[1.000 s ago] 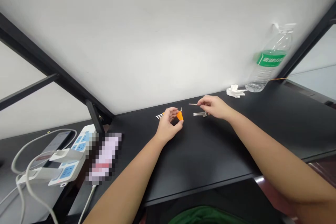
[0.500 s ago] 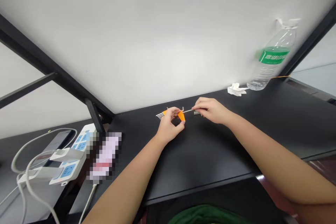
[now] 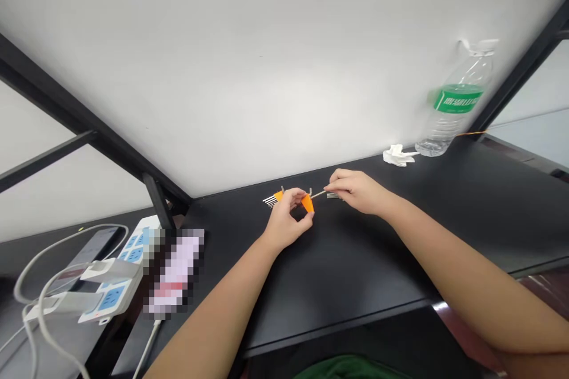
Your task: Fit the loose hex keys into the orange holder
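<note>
Pinching tapered orange plastic holder (image 3: 308,204) in left hand (image 3: 285,222), over black bench (image 3: 347,266); pinching thin metal rod (image 3: 319,194) in right hand (image 3: 358,190), tip at holder. Apparently aligning rod with holder; calls for steady, coaxial control.

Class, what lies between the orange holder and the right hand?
In the head view, a thin metal rod runs from the right hand to the orange holder.

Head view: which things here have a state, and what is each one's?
Orange plastic holder: gripped in left hand
Thin metal rod: held in right hand, tip at holder
Clear plastic bottle with green label: upright, capped
White paper tissue: crumpled
White power strip with blue sockets: plugs inserted
</note>
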`<state>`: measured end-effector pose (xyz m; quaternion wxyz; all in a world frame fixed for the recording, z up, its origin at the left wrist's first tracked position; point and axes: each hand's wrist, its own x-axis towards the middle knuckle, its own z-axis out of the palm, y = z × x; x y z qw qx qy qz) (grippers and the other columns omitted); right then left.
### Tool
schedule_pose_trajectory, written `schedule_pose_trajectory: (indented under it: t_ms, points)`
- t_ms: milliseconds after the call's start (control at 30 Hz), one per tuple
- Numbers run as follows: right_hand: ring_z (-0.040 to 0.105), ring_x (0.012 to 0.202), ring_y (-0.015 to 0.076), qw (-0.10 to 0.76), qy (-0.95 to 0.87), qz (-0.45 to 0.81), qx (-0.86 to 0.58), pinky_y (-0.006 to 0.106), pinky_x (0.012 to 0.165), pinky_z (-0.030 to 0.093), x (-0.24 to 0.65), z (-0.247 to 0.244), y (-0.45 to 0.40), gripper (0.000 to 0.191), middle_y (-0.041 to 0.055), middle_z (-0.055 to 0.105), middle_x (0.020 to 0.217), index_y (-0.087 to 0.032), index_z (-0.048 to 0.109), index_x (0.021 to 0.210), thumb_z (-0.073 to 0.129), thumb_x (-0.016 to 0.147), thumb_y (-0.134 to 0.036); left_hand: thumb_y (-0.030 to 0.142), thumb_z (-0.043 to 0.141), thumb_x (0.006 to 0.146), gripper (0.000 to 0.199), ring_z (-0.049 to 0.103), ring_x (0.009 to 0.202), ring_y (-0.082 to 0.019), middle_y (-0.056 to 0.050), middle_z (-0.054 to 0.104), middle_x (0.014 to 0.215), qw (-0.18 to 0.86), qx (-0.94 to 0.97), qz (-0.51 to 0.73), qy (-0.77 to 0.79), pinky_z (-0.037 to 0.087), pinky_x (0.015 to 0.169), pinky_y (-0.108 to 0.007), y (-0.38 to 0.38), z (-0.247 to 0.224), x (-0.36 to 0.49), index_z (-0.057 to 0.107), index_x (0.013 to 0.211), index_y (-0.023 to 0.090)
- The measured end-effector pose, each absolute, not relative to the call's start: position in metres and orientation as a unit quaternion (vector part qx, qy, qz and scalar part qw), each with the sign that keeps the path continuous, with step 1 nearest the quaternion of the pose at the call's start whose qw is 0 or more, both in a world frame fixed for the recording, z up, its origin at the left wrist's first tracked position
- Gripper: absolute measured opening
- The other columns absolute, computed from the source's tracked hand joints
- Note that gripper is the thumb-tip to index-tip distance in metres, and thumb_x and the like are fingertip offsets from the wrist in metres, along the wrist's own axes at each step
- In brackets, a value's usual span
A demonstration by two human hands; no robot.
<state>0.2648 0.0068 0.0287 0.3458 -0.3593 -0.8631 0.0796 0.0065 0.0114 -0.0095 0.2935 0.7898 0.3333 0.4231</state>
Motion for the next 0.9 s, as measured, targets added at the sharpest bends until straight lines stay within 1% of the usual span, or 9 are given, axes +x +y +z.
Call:
schedule_pose_trajectory:
  t_ms: [100, 167, 300, 400, 500, 600, 667, 767, 900]
  points:
    - [0.063, 0.084, 0.0134, 0.336, -0.869, 0.053, -0.36, 0.027, 0.076, 0.051, 0.263, 0.028, 0.005, 0.029, 0.007, 0.066, 0.104, -0.021, 0.073, 0.111, 0.048, 0.097, -0.014, 0.018, 0.073, 0.078, 0.047, 0.069, 0.107, -0.021, -0.008, 0.068, 0.117, 0.27, 0.807, 0.409, 0.33, 0.056, 0.1, -0.04, 0.01, -0.007, 0.007, 0.053, 0.12, 0.023]
    - [0.062, 0.083, 0.0134, 0.334, -0.864, 0.045, -0.374, 0.027, 0.076, 0.05, 0.259, 0.028, 0.003, 0.026, 0.0068, 0.066, 0.102, -0.02, 0.07, 0.113, 0.051, 0.096, -0.015, 0.017, 0.072, 0.078, 0.046, 0.069, 0.108, -0.021, -0.008, 0.068, 0.117, 0.264, 0.815, 0.402, 0.323, 0.056, 0.1, -0.04, 0.007, -0.005, 0.008, 0.053, 0.12, 0.023]
    - [0.058, 0.078, 0.0122, 0.315, -0.87, 0.073, -0.372, 0.025, 0.07, 0.046, 0.247, 0.026, 0.001, 0.014, 0.0039, 0.064, 0.09, -0.019, 0.068, 0.097, 0.055, 0.095, -0.017, 0.016, 0.071, 0.079, 0.045, 0.069, 0.106, -0.02, -0.007, 0.068, 0.115, 0.274, 0.822, 0.391, 0.31, 0.057, 0.098, -0.039, 0.001, -0.004, 0.014, 0.053, 0.12, 0.023]
    - [0.059, 0.078, 0.0119, 0.327, -0.87, 0.104, -0.354, 0.025, 0.071, 0.047, 0.238, 0.02, 0.001, 0.016, 0.0041, 0.063, 0.09, -0.018, 0.07, 0.091, 0.056, 0.094, -0.016, 0.015, 0.069, 0.079, 0.044, 0.069, 0.105, -0.021, -0.007, 0.068, 0.113, 0.274, 0.826, 0.385, 0.307, 0.058, 0.096, -0.038, 0.0, -0.005, 0.016, 0.053, 0.12, 0.023]
    - [0.061, 0.082, 0.0114, 0.348, -0.854, 0.162, -0.352, 0.024, 0.074, 0.05, 0.236, 0.018, 0.004, 0.014, 0.0045, 0.063, 0.097, -0.019, 0.073, 0.094, 0.059, 0.092, -0.018, 0.015, 0.069, 0.08, 0.043, 0.069, 0.105, -0.02, -0.007, 0.068, 0.113, 0.274, 0.823, 0.393, 0.304, 0.058, 0.096, -0.039, 0.002, -0.006, 0.016, 0.054, 0.12, 0.022]
    - [0.063, 0.084, 0.0115, 0.342, -0.834, 0.19, -0.388, 0.024, 0.077, 0.05, 0.246, 0.019, 0.01, 0.016, 0.004, 0.065, 0.1, -0.02, 0.074, 0.099, 0.06, 0.091, -0.019, 0.016, 0.068, 0.081, 0.044, 0.069, 0.103, -0.02, -0.007, 0.068, 0.114, 0.254, 0.821, 0.402, 0.316, 0.058, 0.095, -0.039, 0.006, -0.008, 0.014, 0.055, 0.122, 0.021]
    - [0.063, 0.083, 0.0124, 0.316, -0.811, 0.163, -0.463, 0.025, 0.078, 0.049, 0.26, 0.019, 0.018, 0.017, 0.0039, 0.067, 0.097, -0.02, 0.074, 0.1, 0.06, 0.089, -0.019, 0.016, 0.067, 0.082, 0.048, 0.068, 0.104, -0.02, -0.008, 0.066, 0.117, 0.227, 0.829, 0.403, 0.315, 0.058, 0.094, -0.039, 0.008, -0.008, 0.012, 0.056, 0.128, 0.022]
    - [0.063, 0.085, 0.015, 0.229, -0.782, 0.106, -0.57, 0.027, 0.081, 0.047, 0.284, 0.015, 0.033, 0.017, 0.0053, 0.068, 0.098, -0.02, 0.076, 0.093, 0.06, 0.086, -0.019, 0.015, 0.063, 0.085, 0.051, 0.066, 0.106, -0.02, -0.008, 0.063, 0.12, 0.189, 0.851, 0.392, 0.294, 0.057, 0.093, -0.039, 0.01, -0.007, 0.01, 0.058, 0.135, 0.026]
    - [0.063, 0.088, 0.0163, 0.158, -0.769, 0.126, -0.607, 0.025, 0.078, 0.045, 0.3, 0.007, 0.044, 0.017, 0.0038, 0.071, 0.099, -0.023, 0.077, 0.089, 0.06, 0.086, -0.023, 0.014, 0.058, 0.089, 0.045, 0.067, 0.1, -0.018, -0.009, 0.058, 0.117, 0.166, 0.861, 0.386, 0.287, 0.057, 0.091, -0.037, 0.01, -0.006, 0.009, 0.063, 0.132, 0.026]
